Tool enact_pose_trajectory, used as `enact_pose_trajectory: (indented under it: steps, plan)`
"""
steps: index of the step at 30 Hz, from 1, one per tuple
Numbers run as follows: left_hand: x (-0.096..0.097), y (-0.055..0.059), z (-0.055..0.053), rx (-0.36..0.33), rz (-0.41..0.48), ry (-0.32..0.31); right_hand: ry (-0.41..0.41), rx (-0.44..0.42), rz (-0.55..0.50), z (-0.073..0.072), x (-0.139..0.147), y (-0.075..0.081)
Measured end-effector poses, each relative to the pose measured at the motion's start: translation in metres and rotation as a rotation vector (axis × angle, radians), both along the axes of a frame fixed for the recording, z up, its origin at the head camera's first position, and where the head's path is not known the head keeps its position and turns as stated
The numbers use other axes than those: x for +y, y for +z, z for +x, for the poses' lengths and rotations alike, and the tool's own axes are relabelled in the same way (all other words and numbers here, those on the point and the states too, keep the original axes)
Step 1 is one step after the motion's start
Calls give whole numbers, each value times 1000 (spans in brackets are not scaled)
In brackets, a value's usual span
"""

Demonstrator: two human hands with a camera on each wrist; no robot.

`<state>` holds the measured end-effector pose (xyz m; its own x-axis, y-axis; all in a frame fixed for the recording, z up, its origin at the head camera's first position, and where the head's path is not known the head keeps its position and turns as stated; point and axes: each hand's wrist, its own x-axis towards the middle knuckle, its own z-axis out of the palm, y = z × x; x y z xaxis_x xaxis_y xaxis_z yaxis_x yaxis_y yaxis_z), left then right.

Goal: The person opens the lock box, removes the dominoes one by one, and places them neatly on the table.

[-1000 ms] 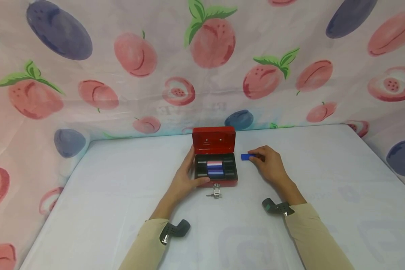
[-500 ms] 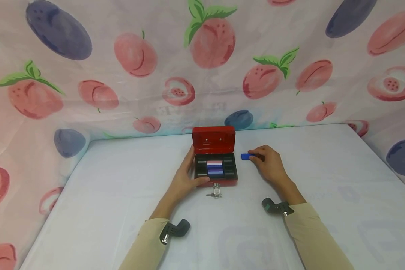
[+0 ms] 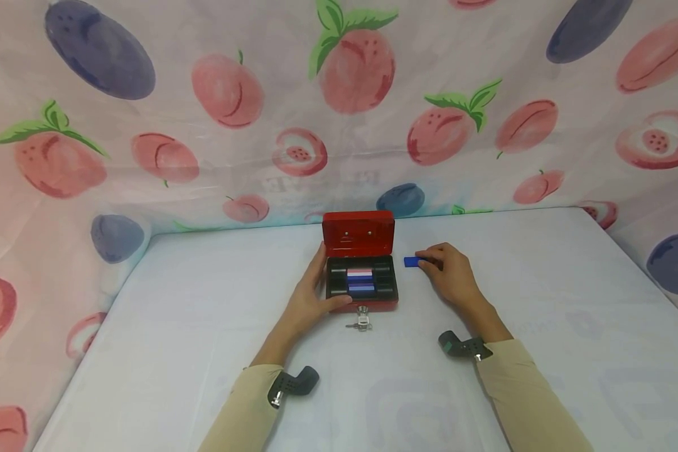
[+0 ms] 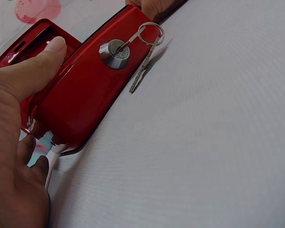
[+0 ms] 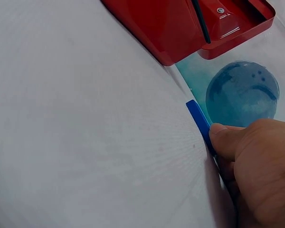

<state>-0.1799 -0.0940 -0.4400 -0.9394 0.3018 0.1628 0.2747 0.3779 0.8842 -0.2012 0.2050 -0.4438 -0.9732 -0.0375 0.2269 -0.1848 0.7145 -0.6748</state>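
Note:
A red cash box (image 3: pixel 381 307) stands on the white table with its lid (image 3: pixel 358 242) raised at the back. Its black tray (image 3: pixel 337 280) holds several small flat strips (image 3: pixel 360 287) in pink, white, blue and purple. My left hand (image 3: pixel 305 301) grips the box's left side, thumb over the front edge and fingers along the side. To the right of the box, my right hand (image 3: pixel 454 276) pinches a flat blue strip (image 3: pixel 410 262) between thumb and fingers; part of the strip is hidden. The right wrist view shows the strip's (image 5: pixel 198 118) bare end pointing toward the box.
A silver lock (image 4: pixel 114 54) on the box front holds a key, and a second key (image 4: pixel 140 73) hangs from its ring. Behind the table rises a fruit-printed cloth (image 3: pixel 203 157). White table surface (image 3: pixel 192 326) extends on both sides. Dark wrist cameras (image 3: pixel 457 345) sit near the sleeves.

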Motion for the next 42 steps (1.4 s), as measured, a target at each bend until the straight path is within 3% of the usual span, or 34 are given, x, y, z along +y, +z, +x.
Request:
enact_pose_trajectory:
  steps: [27,42]
  plan:
    - [-1,0,-1,4,11,-14,3,-18,4,0,-1,1]
    - [-1,-1,-1,-8,19,-12,30,18,-2,0,0,2]
